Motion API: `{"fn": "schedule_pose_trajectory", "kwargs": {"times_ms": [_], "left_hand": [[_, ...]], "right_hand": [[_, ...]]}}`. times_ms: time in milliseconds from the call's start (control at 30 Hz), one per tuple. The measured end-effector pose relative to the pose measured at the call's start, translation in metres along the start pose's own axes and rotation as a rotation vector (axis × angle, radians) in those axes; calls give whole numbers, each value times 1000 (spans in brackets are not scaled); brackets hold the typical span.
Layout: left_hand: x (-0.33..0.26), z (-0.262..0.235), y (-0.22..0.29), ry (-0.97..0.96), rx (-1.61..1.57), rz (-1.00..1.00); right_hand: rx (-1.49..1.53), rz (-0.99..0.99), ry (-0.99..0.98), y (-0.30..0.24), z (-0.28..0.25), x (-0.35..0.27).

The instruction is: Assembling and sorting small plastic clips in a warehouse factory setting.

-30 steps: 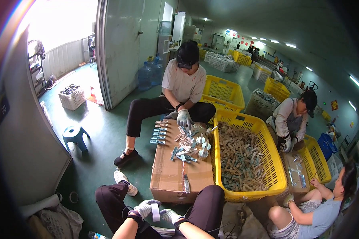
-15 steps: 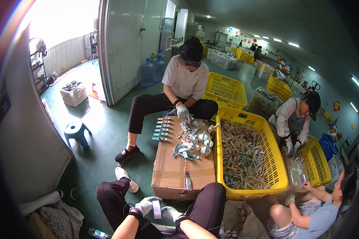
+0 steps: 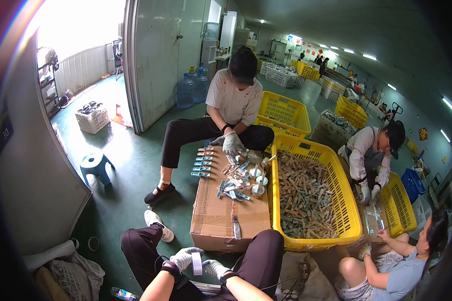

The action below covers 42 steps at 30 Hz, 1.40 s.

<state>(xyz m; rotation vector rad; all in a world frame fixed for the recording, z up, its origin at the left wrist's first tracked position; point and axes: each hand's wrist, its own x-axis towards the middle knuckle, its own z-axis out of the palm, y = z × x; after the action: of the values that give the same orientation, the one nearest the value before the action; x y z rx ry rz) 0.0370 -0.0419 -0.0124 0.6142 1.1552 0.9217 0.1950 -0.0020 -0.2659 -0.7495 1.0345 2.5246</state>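
My left hand, in a striped knit glove, is closed on a pale lavender roll of tape over my lap. Just right of the roll rests my right hand, gloved too, fingers loosely extended and nothing visible in it. Beyond my knees stands a cardboard box used as a work surface. On it, blue and pink clips form a row at the left edge, and loose clips lie heaped beside small white-topped jars. A co-worker's gloved hands work at the box's far edge.
A big yellow crate full of clips adjoins the box on the right. Two more people sit around another carton farther right. A blue stool stands at left, and a plastic bottle lies by my left leg.
The co-worker across the box has lowered their head and shifted their gloved hands slightly. At right, the capped person's hands have moved a little. My hands and the tape stay put.
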Motion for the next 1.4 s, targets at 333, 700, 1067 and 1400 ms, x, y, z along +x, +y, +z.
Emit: {"fn": "schedule_pose_trajectory", "kwargs": {"times_ms": [333, 700, 1067, 1400], "left_hand": [[1, 6, 4, -33, 43, 15], [-4, 1, 2, -6, 34, 4], [-2, 0, -1, -22, 43, 23], [0, 5, 2, -37, 79, 43]], "right_hand": [[-18, -18, -83, -35, -24, 18], [37, 46, -22, -14, -12, 7], [487, 12, 96, 4, 6, -10], [6, 8, -35, -33, -25, 18]]}}
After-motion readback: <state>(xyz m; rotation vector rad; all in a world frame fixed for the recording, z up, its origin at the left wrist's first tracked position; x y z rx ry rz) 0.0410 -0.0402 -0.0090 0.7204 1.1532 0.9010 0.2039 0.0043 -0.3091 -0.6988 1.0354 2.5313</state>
